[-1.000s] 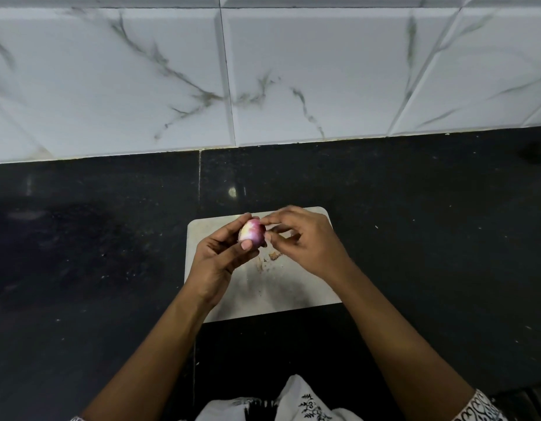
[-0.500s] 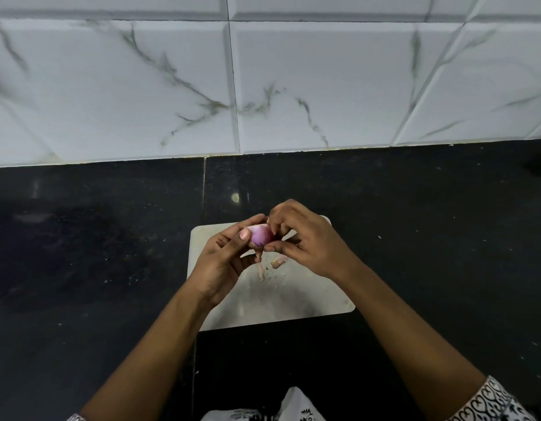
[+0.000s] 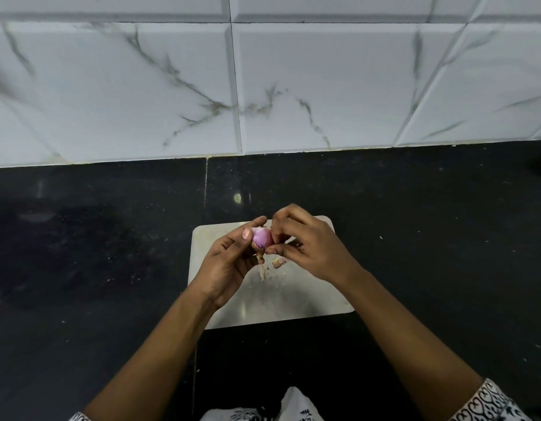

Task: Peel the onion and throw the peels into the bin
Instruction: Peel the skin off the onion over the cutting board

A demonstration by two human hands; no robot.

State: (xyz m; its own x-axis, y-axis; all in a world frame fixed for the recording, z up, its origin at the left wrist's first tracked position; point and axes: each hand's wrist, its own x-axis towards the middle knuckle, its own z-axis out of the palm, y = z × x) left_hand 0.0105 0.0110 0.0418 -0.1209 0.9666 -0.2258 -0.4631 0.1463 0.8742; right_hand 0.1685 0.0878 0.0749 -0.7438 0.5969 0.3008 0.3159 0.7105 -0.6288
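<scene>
A small pink-purple onion [image 3: 262, 238] is held above the white cutting board [image 3: 305, 299]. My left hand [image 3: 229, 262] grips it from the left with thumb and fingers. My right hand [image 3: 308, 247] pinches at its right side with thumb and fingertips. A brownish strip of peel [image 3: 261, 257] hangs from the onion's underside. Loose bits of peel [image 3: 277, 263] lie on the board just below the hands. No bin is in view.
The board rests on a dark stone counter [image 3: 96, 253]. A white marble-patterned tile wall [image 3: 263, 86] rises behind it. The counter's near edge and my patterned clothing [image 3: 293, 405] sit at the bottom of the view.
The onion has been turned in my hands, so more bare purple surface shows. My right fingers have shifted from its top to its right side and underside.
</scene>
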